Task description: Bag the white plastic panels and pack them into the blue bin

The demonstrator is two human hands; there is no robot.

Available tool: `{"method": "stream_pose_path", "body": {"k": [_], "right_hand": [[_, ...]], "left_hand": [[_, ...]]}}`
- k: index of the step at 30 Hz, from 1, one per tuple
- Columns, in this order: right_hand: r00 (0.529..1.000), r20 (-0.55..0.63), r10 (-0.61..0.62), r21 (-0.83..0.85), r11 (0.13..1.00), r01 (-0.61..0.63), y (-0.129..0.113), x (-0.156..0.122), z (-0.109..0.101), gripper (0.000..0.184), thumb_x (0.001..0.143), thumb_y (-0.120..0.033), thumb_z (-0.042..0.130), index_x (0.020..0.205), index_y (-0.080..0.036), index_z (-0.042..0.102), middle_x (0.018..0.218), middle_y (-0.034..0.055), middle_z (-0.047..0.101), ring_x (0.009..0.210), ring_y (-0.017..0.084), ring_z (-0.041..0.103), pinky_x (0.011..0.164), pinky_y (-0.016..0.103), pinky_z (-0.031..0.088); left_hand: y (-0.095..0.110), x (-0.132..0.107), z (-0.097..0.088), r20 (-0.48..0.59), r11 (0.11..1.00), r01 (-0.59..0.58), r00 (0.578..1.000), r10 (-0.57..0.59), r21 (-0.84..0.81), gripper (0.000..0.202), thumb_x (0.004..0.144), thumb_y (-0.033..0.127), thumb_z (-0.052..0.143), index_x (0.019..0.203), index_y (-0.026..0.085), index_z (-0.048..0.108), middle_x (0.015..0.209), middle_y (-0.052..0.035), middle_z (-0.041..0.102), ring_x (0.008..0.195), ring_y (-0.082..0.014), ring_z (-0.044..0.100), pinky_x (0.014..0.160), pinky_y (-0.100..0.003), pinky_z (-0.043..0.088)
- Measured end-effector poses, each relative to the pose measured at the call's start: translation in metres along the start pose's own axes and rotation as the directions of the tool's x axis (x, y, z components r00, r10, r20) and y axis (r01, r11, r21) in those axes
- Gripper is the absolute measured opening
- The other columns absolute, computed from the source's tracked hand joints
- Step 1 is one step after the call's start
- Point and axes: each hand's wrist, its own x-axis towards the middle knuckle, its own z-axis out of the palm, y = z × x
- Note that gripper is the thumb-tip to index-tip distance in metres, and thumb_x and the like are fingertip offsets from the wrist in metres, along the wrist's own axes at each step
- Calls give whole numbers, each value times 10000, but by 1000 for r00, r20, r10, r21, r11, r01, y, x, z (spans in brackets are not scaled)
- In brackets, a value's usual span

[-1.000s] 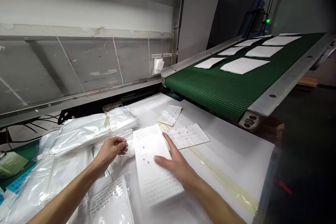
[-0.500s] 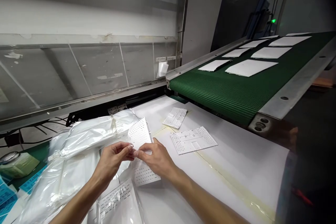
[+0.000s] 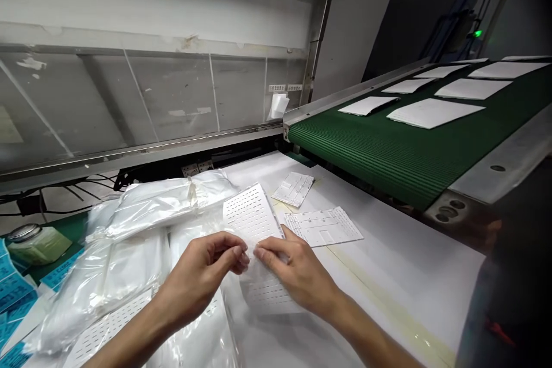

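While we are pinching the lower edge of a thin perforated white panel between our left hand and right hand, its slotted sheet is tilting up, and a hard tug could crease it. Our fingertips are perhaps gripping clear film; we can't quite tell. Glossy plastic bags are crowding beside it on the white table.

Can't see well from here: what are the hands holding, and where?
The left hand and right hand pinch a white perforated sheet around its middle, near its left edge.
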Motion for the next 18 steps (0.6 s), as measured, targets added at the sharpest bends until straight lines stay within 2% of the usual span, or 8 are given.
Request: {"method": "stream_pose_path", "body": {"k": [4, 7, 10, 12, 13, 14, 15, 18], "right_hand": [[997, -82, 6, -216, 976, -24, 8, -3, 3, 243, 898, -383, 476, 854, -300, 700, 836, 22, 628, 825, 229, 612, 934, 451, 414], [994, -90, 55, -265, 961, -77, 4, -7, -3, 251, 875, -455, 497, 890, -318, 707, 914, 34, 602, 805, 229, 619, 801, 417, 485], [970, -180, 163, -104, 977, -183, 1, -19, -21, 239, 822, -494, 569, 914, -328, 713, 1042, 29, 600, 911, 242, 603, 755, 367, 508], [907, -286, 309, 169, 948, -270, 3, -36, -34, 200, 748, -450, 679, 880, -304, 717, 1025, 21, 639, 936, 239, 597, 767, 332, 510], [866, -281, 414, 354, 883, -307, 5, -48, -37, 204, 706, -431, 724, 860, -297, 711, 960, 19, 664, 885, 229, 609, 745, 320, 517], [828, -197, 524, 585, 741, -330, 8, -60, -37, 222, 665, -414, 760, 845, -298, 698, 873, 13, 679, 782, 211, 622, 665, 303, 529], [818, -14, 575, 771, 528, -357, 10, -74, -33, 228, 671, -422, 751, 861, -319, 677, 793, 3, 677, 695, 200, 618, 602, 307, 532], [830, 255, 497, 855, 285, -434, 12, -107, 2, 283, 720, -538, 662, 753, -257, 643, 524, 6, 577, 434, 161, 514, 403, 283, 468]], "left_hand": [[-2, -1, 0, 92, 964, 96, 993, -75, -249, 142, 850, 280, 534, 833, 151, 592, 761, -23, 617, 773, -169, 600, 815, -345, 484], [-2, -2, 0, 65, 991, 45, 997, -38, -122, 166, 800, 267, 589, 926, 161, 569, 644, 51, 477, 619, -116, 516, 668, -282, 484], [-3, -1, -4, -63, 987, -32, 997, 42, 155, 266, 768, 267, 603, 1015, 168, 597, 575, 82, 389, 508, -88, 416, 510, -210, 401], [-6, 1, -8, -104, 977, -31, 993, 54, 211, 267, 803, 310, 554, 1016, 169, 630, 570, 66, 437, 494, -98, 464, 485, -210, 387], [-7, 2, -9, -104, 981, -21, 994, 42, 195, 282, 826, 335, 519, 1020, 169, 639, 567, 57, 466, 492, -109, 506, 488, -217, 399], [-8, 2, -10, -98, 986, -13, 995, 29, 166, 309, 850, 359, 482, 1036, 171, 640, 560, 51, 489, 487, -120, 542, 494, -227, 414], [-8, 3, -10, -92, 989, -10, 996, 23, 145, 337, 867, 379, 451, 1060, 172, 634, 550, 48, 505, 479, -130, 566, 498, -235, 424], [-4, 5, -6, -77, 995, -13, 997, 21, 97, 384, 875, 426, 438, 1100, 171, 616, 500, 54, 503, 438, -140, 562, 482, -242, 422]]}}
